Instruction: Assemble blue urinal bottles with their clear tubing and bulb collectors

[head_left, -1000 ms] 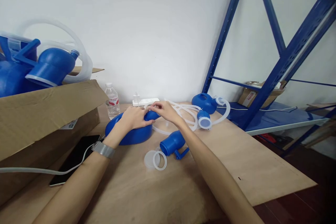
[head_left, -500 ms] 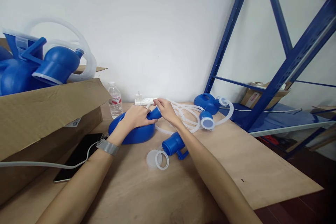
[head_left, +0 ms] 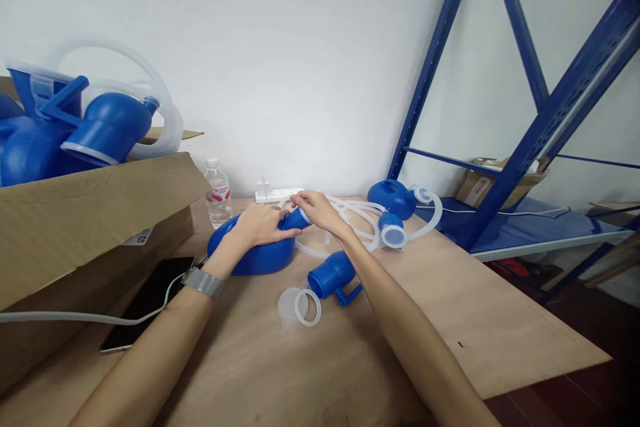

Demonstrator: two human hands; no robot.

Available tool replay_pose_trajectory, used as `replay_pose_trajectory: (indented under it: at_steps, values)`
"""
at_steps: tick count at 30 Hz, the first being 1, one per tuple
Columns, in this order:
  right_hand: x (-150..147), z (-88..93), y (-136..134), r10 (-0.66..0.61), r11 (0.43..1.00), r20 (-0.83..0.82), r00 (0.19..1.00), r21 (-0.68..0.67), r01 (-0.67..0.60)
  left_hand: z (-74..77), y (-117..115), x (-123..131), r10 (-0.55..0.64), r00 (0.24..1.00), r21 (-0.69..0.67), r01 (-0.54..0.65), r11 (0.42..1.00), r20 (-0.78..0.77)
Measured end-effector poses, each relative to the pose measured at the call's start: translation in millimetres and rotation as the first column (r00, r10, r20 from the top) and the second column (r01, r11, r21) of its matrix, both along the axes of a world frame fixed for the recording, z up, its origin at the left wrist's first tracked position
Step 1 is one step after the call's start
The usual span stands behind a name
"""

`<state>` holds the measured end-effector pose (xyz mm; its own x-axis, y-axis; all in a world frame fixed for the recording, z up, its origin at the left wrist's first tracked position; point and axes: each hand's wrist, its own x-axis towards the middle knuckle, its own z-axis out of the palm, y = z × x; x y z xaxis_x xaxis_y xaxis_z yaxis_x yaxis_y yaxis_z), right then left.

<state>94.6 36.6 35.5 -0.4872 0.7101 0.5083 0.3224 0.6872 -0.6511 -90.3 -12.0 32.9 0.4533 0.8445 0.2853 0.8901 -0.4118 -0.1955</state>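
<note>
A blue plastic urinal bottle (head_left: pixel 265 258) lies on the wooden table, its neck (head_left: pixel 294 219) pointing right and up. My left hand (head_left: pixel 260 223) wraps over the bottle where the neck begins, thumb along its near side. At the mouth, my right hand (head_left: pixel 315 207) has its fingers closed on the far edge; a whitish rim (head_left: pixel 305 216) shows there, partly hidden. Below my right forearm lies a blue cup-shaped funnel (head_left: pixel 327 275) with a handle. In front of it are a translucent disc lid (head_left: pixel 289 307) and a white ring (head_left: pixel 313 308).
Coiled clear hose (head_left: pixel 367 223), another blue bottle (head_left: pixel 393 197) and a funnel (head_left: pixel 393 230) lie behind. At left are a cardboard box (head_left: pixel 100 213) of blue parts, a phone (head_left: pixel 150 293) with a cable, and a water bottle (head_left: pixel 219 193). Blue shelving (head_left: pixel 530 220) stands right.
The bottle's mouth has turned slightly toward me, and a whitish rim now shows at it. My right hand has shifted a little right and down; the left keeps its hold.
</note>
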Motion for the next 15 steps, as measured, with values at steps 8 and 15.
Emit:
replay_pose_trajectory:
  at_steps: [8,15]
  values:
    - [7.5,7.3,-2.5,0.082,0.99,0.06,0.995,-0.122,-0.074,0.0,9.0,3.3,-0.164,0.975,-0.053,0.174,0.983,0.152]
    - [15.0,10.9,-5.2,0.171,0.948,0.003,0.985,-0.275,-0.164,0.1,-2.8,19.3,-0.09,0.96,-0.072,0.113,0.991,0.265]
